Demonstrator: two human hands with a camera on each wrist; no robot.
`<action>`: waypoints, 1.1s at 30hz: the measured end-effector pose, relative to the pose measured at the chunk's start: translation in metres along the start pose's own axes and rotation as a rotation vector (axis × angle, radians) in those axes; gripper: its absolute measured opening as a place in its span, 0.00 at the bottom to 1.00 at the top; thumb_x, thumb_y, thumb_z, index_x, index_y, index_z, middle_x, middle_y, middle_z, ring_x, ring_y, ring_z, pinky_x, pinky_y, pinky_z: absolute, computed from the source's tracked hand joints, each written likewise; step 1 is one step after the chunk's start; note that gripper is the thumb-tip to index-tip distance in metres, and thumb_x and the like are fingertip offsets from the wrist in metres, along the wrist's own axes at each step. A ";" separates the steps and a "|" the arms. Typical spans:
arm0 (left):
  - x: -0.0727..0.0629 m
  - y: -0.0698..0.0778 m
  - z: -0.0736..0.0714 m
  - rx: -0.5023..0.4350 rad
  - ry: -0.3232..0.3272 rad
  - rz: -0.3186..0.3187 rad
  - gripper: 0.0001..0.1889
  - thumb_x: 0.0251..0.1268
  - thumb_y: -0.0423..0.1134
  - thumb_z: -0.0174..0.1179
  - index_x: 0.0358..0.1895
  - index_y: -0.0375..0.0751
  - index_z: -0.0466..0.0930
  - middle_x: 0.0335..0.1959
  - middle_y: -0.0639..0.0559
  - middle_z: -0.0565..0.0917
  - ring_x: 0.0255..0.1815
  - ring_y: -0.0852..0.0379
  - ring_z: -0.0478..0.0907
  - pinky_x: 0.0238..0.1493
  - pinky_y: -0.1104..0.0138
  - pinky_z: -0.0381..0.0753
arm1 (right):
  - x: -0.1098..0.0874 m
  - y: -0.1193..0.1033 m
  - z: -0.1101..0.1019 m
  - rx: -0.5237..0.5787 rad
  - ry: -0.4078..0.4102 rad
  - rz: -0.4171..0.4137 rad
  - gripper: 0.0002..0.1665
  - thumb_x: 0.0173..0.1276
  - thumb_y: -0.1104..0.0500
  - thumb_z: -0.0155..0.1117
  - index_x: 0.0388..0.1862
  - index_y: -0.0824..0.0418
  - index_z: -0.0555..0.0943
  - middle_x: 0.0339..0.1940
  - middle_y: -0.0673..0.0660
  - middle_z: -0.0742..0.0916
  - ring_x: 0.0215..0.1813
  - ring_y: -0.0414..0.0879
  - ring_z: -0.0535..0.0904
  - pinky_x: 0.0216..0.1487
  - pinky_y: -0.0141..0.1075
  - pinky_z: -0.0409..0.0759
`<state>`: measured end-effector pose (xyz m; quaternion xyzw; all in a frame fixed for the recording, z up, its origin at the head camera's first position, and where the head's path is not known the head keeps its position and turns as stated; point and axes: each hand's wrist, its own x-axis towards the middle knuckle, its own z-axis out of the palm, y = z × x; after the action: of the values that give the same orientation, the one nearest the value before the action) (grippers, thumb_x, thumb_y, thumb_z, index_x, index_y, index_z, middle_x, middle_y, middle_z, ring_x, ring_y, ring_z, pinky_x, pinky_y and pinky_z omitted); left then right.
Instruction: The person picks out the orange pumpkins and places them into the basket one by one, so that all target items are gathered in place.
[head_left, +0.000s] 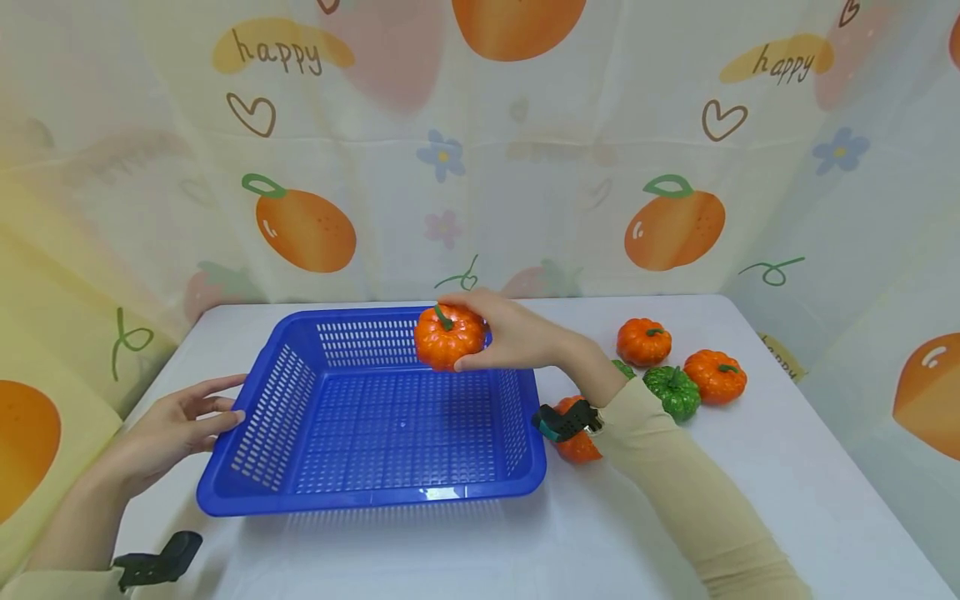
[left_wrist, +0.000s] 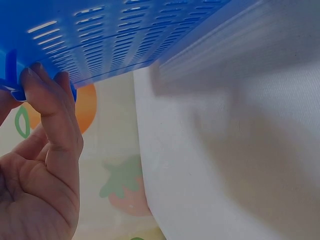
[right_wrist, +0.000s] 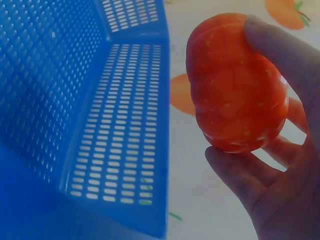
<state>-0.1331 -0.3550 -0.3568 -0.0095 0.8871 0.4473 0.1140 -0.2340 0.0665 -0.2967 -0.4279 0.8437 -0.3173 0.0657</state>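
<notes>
A small orange pumpkin with a green stem is held by my right hand over the back right part of a blue plastic basket. In the right wrist view the thumb and fingers grip the pumpkin from opposite sides, above the basket's slotted wall. My left hand holds the basket's left rim, thumb on top. Its fingers hook under the rim in the left wrist view. Nothing lies inside the basket.
Right of the basket, on the white table, lie two orange pumpkins and a green pumpkin. Another orange pumpkin is partly hidden by my right wrist, and a bit of green shows behind the forearm. A printed curtain hangs behind.
</notes>
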 end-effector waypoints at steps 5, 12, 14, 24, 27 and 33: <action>0.000 0.000 0.000 -0.002 0.001 -0.004 0.37 0.64 0.48 0.55 0.71 0.37 0.50 0.45 0.42 0.76 0.38 0.59 0.80 0.39 0.66 0.80 | 0.011 0.000 0.009 0.024 -0.010 -0.008 0.46 0.55 0.51 0.69 0.69 0.56 0.60 0.62 0.53 0.70 0.59 0.44 0.68 0.51 0.33 0.77; 0.000 0.000 0.000 0.007 0.003 0.001 0.37 0.64 0.48 0.55 0.71 0.37 0.50 0.46 0.41 0.75 0.38 0.59 0.80 0.39 0.66 0.80 | 0.027 -0.001 0.021 0.009 -0.019 -0.011 0.46 0.54 0.50 0.69 0.69 0.57 0.59 0.63 0.53 0.70 0.60 0.43 0.66 0.53 0.32 0.75; 0.000 0.000 -0.001 0.001 0.002 0.002 0.37 0.64 0.48 0.56 0.71 0.36 0.51 0.45 0.42 0.75 0.38 0.59 0.79 0.39 0.66 0.80 | 0.031 -0.001 0.024 0.011 -0.027 -0.010 0.46 0.55 0.50 0.69 0.69 0.57 0.59 0.63 0.54 0.69 0.60 0.44 0.66 0.54 0.33 0.74; -0.001 0.000 -0.001 0.001 0.001 -0.001 0.37 0.64 0.48 0.56 0.71 0.36 0.50 0.47 0.39 0.74 0.38 0.60 0.79 0.39 0.66 0.81 | 0.047 0.001 0.041 0.010 -0.040 0.027 0.47 0.55 0.49 0.69 0.70 0.56 0.58 0.64 0.54 0.69 0.61 0.45 0.67 0.55 0.35 0.75; -0.001 0.001 -0.001 0.003 0.002 -0.005 0.37 0.64 0.48 0.56 0.71 0.36 0.50 0.47 0.39 0.74 0.38 0.60 0.79 0.39 0.66 0.81 | 0.050 0.001 0.044 0.012 -0.047 0.038 0.47 0.55 0.49 0.69 0.70 0.56 0.58 0.64 0.54 0.68 0.61 0.45 0.66 0.55 0.35 0.75; -0.001 0.001 -0.001 -0.008 0.001 -0.010 0.37 0.64 0.48 0.56 0.71 0.37 0.51 0.45 0.41 0.74 0.38 0.59 0.79 0.39 0.66 0.80 | 0.057 0.003 0.053 0.029 -0.065 0.060 0.48 0.55 0.49 0.69 0.71 0.56 0.57 0.64 0.55 0.68 0.60 0.45 0.68 0.55 0.35 0.75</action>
<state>-0.1328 -0.3553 -0.3556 -0.0146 0.8852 0.4504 0.1156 -0.2517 -0.0009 -0.3311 -0.4115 0.8490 -0.3132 0.1090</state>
